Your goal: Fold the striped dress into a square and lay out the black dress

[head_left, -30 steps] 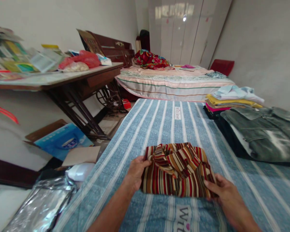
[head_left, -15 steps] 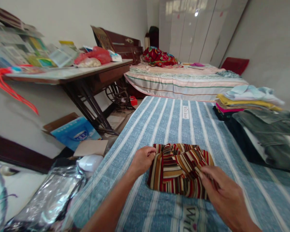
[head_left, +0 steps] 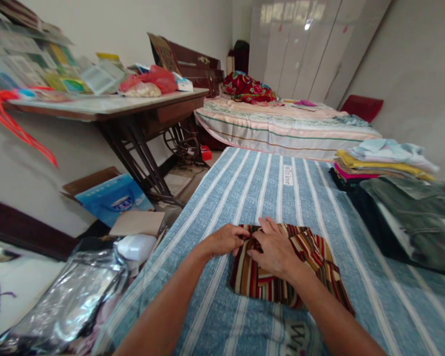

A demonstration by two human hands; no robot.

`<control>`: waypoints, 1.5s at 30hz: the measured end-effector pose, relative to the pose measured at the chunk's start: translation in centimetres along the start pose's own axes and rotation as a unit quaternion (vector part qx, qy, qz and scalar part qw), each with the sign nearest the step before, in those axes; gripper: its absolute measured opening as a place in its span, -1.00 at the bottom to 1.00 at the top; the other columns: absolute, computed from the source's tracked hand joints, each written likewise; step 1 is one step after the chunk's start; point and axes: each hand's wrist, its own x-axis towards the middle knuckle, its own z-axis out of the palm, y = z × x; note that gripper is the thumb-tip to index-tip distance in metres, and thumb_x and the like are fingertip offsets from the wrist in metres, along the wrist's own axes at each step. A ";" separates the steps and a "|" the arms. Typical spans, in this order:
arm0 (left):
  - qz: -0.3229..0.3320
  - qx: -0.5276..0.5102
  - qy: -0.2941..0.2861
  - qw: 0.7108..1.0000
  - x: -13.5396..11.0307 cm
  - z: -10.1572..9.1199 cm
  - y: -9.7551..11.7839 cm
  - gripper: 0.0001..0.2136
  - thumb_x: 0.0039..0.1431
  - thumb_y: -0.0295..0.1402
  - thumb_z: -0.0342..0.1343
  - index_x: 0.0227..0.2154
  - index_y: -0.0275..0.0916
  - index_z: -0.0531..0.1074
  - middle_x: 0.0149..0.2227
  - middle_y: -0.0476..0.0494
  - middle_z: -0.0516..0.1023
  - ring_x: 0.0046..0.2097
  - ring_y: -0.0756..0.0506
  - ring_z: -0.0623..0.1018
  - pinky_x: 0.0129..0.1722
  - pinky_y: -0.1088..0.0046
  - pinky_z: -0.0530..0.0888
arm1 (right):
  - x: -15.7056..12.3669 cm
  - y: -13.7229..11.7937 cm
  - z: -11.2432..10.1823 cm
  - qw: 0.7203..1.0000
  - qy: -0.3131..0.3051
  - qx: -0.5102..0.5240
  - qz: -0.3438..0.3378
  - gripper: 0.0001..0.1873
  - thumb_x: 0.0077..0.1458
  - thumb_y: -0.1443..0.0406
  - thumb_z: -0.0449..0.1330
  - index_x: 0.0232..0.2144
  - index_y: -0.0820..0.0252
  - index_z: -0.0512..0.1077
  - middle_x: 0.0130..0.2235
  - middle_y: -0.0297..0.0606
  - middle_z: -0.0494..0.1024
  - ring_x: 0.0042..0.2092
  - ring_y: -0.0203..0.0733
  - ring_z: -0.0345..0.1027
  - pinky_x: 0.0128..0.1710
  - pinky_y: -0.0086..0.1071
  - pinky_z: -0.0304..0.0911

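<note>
A folded striped garment [head_left: 304, 267] in red, brown and cream lies on the blue striped bedsheet [head_left: 252, 188] in front of me. My left hand [head_left: 224, 240] pinches the cloth at its upper left corner, fingers curled. My right hand [head_left: 276, 249] lies on top of the garment just beside the left hand, fingers pressed on the fabric and gripping a fold near the same corner. The two hands touch.
A dark green jacket [head_left: 411, 217] and a stack of folded clothes [head_left: 378, 163] sit at the right of the bed. A second bed [head_left: 282, 123] stands beyond. To the left are a cluttered table [head_left: 107, 106], a blue box [head_left: 111, 200] and a silver bag [head_left: 70, 301].
My right hand has crossed from the garment's right edge to its upper left corner, folding the cloth over. The left hand stayed at that corner. The view shifted slightly.
</note>
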 end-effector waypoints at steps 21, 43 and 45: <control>-0.075 -0.124 -0.189 0.971 2.6 -1.3 -0.5 -0.75 -0.01 -0.20 0.07 -0.36 -0.30 0.37 -0.73 -0.01 0.43 -0.80 0.07 0.22 -0.80 0.64 0.10 | 0.5 0.9 0.0 0.999 0.000 0.025 -0.035 -0.77 -0.11 0.24 0.29 -0.38 0.25 0.41 0.16 0.02 0.20 0.21 0.14 0.00 0.12 -0.07 -0.05; 0.063 -0.029 0.056 0.996 3.3 -0.4 -0.5 -0.88 -0.25 -0.42 0.19 -0.60 -0.31 0.35 -0.66 0.10 0.34 -0.58 0.09 0.31 -0.58 0.61 0.19 | 0.2 1.6 1.2 0.999 0.047 -0.006 -0.017 -0.62 -0.03 0.12 0.25 -0.21 0.26 0.43 0.12 0.04 0.22 0.13 0.09 0.13 0.09 -0.07 0.04; 0.051 -0.040 0.059 0.996 3.1 -0.4 -0.5 -0.86 -0.25 -0.41 0.20 -0.57 -0.31 0.36 -0.66 0.11 0.33 -0.58 0.09 0.31 -0.58 0.61 0.20 | 0.3 1.6 1.2 0.999 0.042 -0.009 -0.018 -0.60 -0.03 0.10 0.25 -0.20 0.26 0.42 0.12 0.03 0.22 0.13 0.09 0.13 0.09 -0.06 0.04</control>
